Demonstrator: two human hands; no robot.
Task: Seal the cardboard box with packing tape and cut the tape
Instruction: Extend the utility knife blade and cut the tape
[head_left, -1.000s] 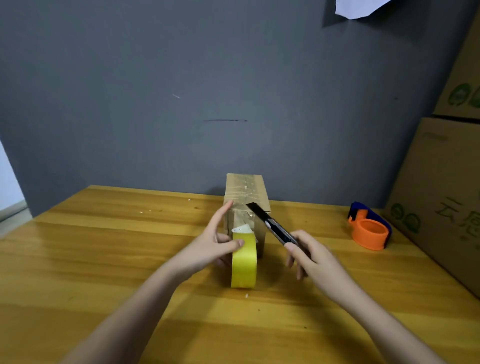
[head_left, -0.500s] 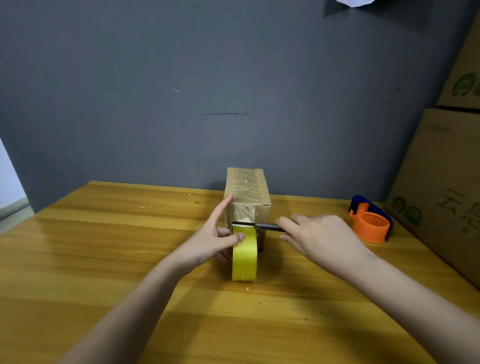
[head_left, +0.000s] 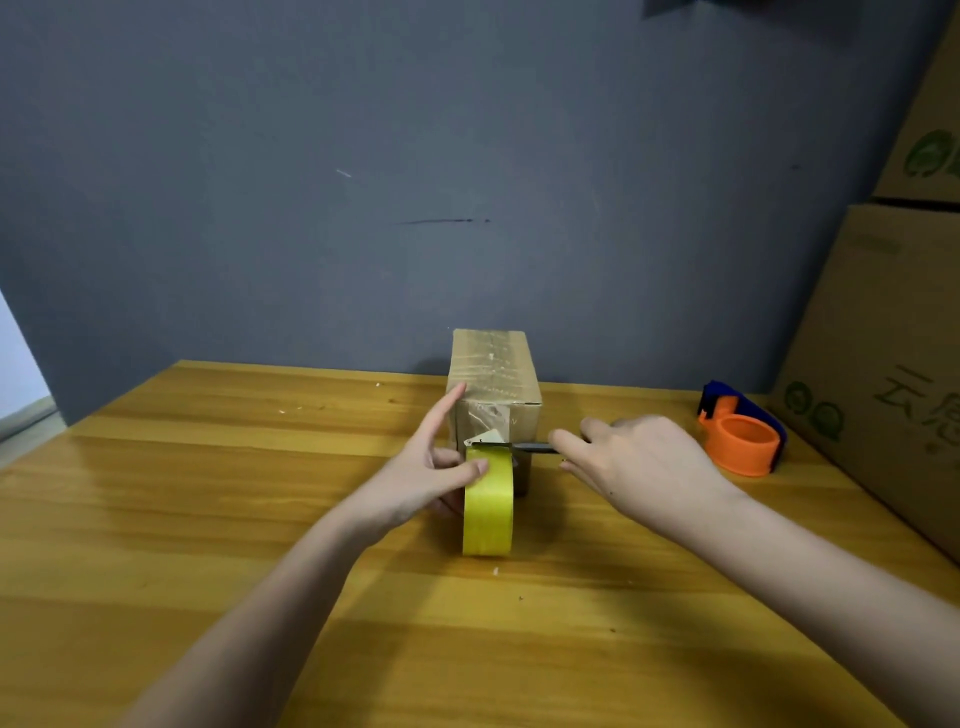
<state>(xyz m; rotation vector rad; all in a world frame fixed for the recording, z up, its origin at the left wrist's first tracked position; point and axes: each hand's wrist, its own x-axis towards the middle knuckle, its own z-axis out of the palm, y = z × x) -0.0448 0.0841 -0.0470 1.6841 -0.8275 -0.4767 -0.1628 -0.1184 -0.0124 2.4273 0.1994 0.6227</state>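
A small cardboard box (head_left: 494, 371) stands on the wooden table (head_left: 208, 493), with clear tape along its top and down its near face. A yellow tape roll (head_left: 488, 506) stands on edge right in front of the box. My left hand (head_left: 431, 467) grips the roll from the left, thumb on its rim, index finger raised against the box's left edge. My right hand (head_left: 639, 467) holds a dark utility knife (head_left: 524, 447) level. Its blade lies across the tape just above the roll, at the box's near face.
An orange and blue tape dispenser (head_left: 740, 428) sits on the table to the right. Large cardboard cartons (head_left: 883, 364) are stacked at the right edge. A dark grey wall stands behind the table.
My right hand turned palm down and brought the knife from a raised slant to level, its blade now across the tape above the roll. The left hand kept its hold.
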